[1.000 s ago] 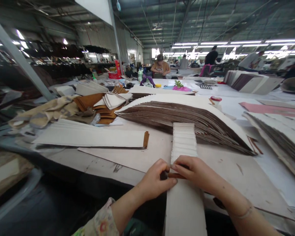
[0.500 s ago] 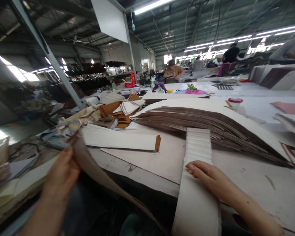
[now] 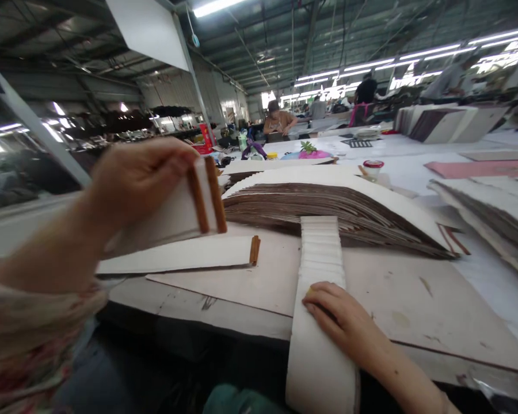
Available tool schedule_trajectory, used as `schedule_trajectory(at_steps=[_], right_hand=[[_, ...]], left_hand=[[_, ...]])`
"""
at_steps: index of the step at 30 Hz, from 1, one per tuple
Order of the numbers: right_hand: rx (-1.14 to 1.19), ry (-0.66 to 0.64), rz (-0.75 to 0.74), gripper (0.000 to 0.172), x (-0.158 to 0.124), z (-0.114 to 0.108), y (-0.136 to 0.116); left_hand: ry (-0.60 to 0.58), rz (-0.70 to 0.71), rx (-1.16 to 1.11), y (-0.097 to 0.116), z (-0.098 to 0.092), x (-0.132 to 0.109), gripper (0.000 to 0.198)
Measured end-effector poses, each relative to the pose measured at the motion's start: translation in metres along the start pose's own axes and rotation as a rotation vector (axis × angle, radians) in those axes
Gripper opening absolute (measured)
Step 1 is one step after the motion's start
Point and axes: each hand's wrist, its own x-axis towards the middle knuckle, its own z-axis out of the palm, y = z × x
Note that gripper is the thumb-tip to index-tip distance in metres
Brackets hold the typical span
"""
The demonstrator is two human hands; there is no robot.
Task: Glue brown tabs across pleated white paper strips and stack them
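Left hand (image 3: 140,178) gripping brown-ended strips (image 3: 172,211), raised left of arched stack (image 3: 293,201); right hand (image 3: 341,322) on overlapped white strips (image 3: 317,362), nearside of arched stack, fingers bent, cannot tell whether gripping; flat strip pile (image 3: 198,255) near-left of arched stack; red-lidded jar (image 3: 373,168) beyond it

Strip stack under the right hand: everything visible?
The strip stack is off-white and matte, leather- or paper-like, material uncertain. Its far part shows stepped, overlapping edges; the near part looks smooth. It points away from the camera, overhanging the table edge. The right hand rests on it; contact with the brown-edged pile beyond is unclear.
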Motion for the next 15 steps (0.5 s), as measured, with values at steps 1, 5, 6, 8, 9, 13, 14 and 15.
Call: schedule_trajectory(at_steps=[1,5,6,8,9,13,14,15], right_hand=[[0.001,0.026,-0.009,0.018,-0.002,0.001,0.001],[-0.012,0.082,-0.03,0.019,-0.006,0.005,0.003],[-0.017,0.088,-0.031,0.019,-0.006,0.005,0.003],[-0.026,0.093,-0.031,0.019,-0.005,0.005,0.004],[-0.03,0.097,-0.031,0.019,-0.005,0.005,0.004],[-0.047,0.108,-0.037,0.019,-0.004,0.004,0.005],[-0.051,0.113,-0.039,0.019,-0.004,0.004,0.004],[-0.054,0.118,-0.041,0.019,-0.004,0.004,0.004]], left_hand=[[-0.083,0.07,0.014,-0.006,0.023,0.004,0.035],[-0.377,0.228,-0.001,-0.035,0.135,-0.012,0.032],[-0.392,0.24,-0.006,-0.042,0.159,-0.022,0.03],[-0.367,0.229,-0.005,-0.054,0.194,-0.041,0.027],[-0.336,0.21,-0.001,-0.057,0.203,-0.049,0.029],[-0.208,0.162,-0.029,-0.048,0.204,-0.068,0.028],[-0.19,0.165,-0.075,-0.038,0.201,-0.071,0.025],[-0.18,0.167,-0.141,-0.024,0.197,-0.076,0.023]])
